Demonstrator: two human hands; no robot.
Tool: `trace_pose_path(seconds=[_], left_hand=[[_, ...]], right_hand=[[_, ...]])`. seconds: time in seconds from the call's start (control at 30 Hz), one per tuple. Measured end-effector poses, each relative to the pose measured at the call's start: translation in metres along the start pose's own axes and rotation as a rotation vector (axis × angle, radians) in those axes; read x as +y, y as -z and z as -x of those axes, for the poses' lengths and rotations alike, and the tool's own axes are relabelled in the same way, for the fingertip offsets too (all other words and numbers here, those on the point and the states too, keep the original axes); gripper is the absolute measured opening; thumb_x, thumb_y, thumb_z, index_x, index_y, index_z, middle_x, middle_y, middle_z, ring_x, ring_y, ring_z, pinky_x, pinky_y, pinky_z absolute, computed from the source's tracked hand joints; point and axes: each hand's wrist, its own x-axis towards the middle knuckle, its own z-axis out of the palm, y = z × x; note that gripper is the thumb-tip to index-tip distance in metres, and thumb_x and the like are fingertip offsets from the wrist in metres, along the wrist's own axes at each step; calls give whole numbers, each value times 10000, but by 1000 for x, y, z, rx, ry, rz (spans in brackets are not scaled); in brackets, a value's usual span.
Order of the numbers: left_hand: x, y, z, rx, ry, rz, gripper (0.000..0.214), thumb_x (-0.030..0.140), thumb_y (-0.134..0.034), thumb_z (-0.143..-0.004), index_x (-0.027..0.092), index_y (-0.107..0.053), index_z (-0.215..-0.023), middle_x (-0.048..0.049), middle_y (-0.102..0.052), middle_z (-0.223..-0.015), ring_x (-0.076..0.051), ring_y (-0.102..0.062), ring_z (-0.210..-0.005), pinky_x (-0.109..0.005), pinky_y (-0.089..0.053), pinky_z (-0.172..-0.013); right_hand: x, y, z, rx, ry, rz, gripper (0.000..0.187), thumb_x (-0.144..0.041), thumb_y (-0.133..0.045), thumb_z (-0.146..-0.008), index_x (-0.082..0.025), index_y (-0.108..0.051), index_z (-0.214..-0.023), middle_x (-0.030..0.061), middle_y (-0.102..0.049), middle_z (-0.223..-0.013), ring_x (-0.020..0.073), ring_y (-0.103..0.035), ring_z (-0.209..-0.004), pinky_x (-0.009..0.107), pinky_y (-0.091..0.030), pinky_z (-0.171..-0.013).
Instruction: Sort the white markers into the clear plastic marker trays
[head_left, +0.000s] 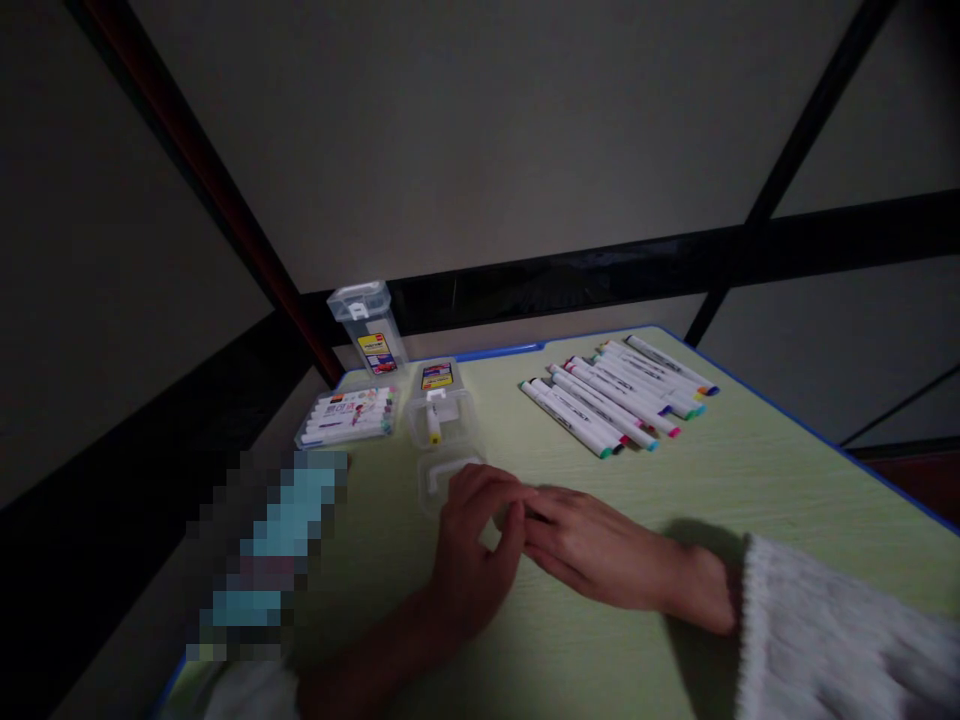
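Observation:
My left hand (480,560) and my right hand (589,548) meet above the near middle of the table. Curled round in a loose ring, the left thumb and forefinger touch the right fingertips; whether anything small lies between them is hidden. The right fingers reach out to the left, slightly apart, with no object visible in them. Just behind the left hand is an open clear plastic case; its near half (433,482) is partly covered by that hand. In its far half (466,425) lies a single marker with a yellow end (434,425).
White markers (600,400) with coloured ends lie in a slanted row at the right. At the back left stand a tall clear lidded box (367,325) and a flat pack of markers (349,415). A pixelated blue thing (296,510) is at the left edge. Behind the table (750,470) rises a panelled wall.

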Motion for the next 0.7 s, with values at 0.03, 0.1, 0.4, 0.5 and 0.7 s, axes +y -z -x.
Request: trace_pose_path(seconds=[0.03,0.1,0.4,0.5,0.7], left_hand=[[2,-6,0,-5,23,40,173,61,-468,-747,187,-585,-767,-18,-581,-704,-135,-534,-694,-294,-426,-648],[4,-16,1,-37,-10,108,172,53,-477,-734,183,-583,-772,-28,-590,-729,-142,-539,-719,-301,-431,-668],[-2,-10,3,11,-45,156,203,35,-453,-756,195,-558,-821,-26,-567,-732,-127,-536,-705,-258,-441,-640],[-3,-9,4,-18,-37,186,206,24,-454,-743,191,-558,-803,-22,-559,-708,-123,-539,-695,-234,-441,-615],[-7,-9,5,-52,40,224,170,23,-457,-733,158,-556,-759,-13,-548,-678,-99,-537,-652,-190,-426,-587]], right_hand=[[0,-1,0,-7,11,1,199,-130,-391,-855,-113,-562,-955,102,-565,-997,200,-508,-975,348,-426,-849],[1,-1,2,-39,29,22,189,-126,-404,-847,-113,-571,-935,91,-587,-960,205,-519,-961,355,-429,-845],[10,5,6,4,-32,227,150,-145,-409,-864,-153,-557,-894,68,-575,-891,194,-542,-829,342,-444,-715],[16,10,6,9,-78,271,98,-152,-454,-840,-168,-544,-807,35,-555,-772,171,-525,-700,305,-416,-632],[28,18,5,96,-231,300,163,-148,-404,-849,-176,-504,-723,23,-529,-710,155,-490,-618,287,-345,-577]])
